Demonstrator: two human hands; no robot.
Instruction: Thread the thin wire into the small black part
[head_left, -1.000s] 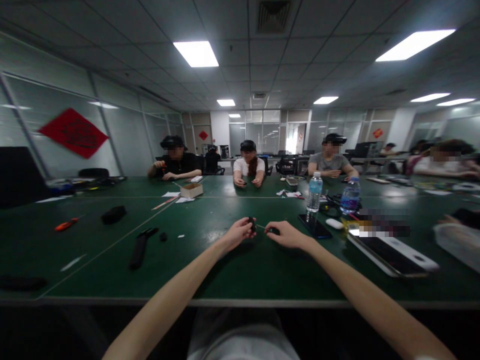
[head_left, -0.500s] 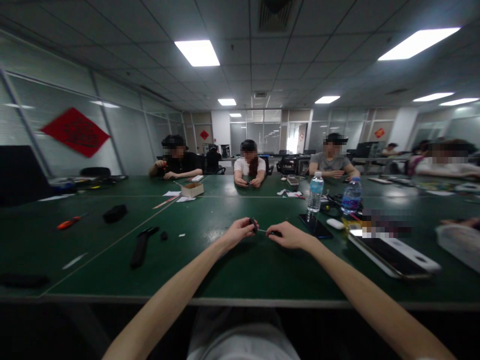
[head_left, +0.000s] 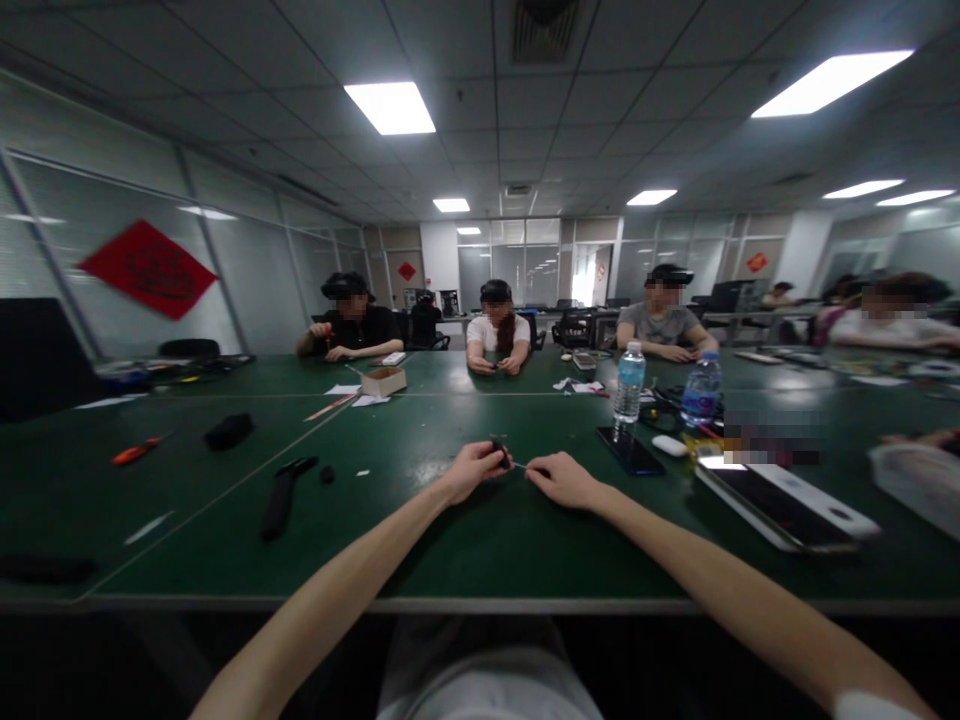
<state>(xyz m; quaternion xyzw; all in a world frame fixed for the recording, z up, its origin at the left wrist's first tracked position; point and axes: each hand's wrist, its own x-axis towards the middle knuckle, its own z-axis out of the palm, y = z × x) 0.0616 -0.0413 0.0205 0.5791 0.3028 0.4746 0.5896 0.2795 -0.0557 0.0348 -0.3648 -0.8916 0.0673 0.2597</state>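
Observation:
My left hand (head_left: 472,472) is closed around a small black part (head_left: 500,455), held just above the green table. Opposite it, my right hand (head_left: 561,480) grips a screwdriver whose thin metal shaft (head_left: 519,465) points left at the black part. The fingers hide most of the screwdriver's handle. Whether the tip touches the part is too small to tell. Left of my hands lie a black handle-shaped piece (head_left: 279,502), a tiny black piece (head_left: 326,472) and a white scrap (head_left: 363,473).
An orange screwdriver (head_left: 136,451) and a black block (head_left: 229,431) lie at left. A cardboard box (head_left: 384,381) sits farther back. To the right are a dark phone (head_left: 630,451), two water bottles (head_left: 628,385), a white mouse-like object (head_left: 669,446) and a white case (head_left: 787,500). Several people sit around.
The black part has tilted and dropped slightly in my left hand. My right hand has shifted a little left and down, and its fingers now cover more of the screwdriver handle.

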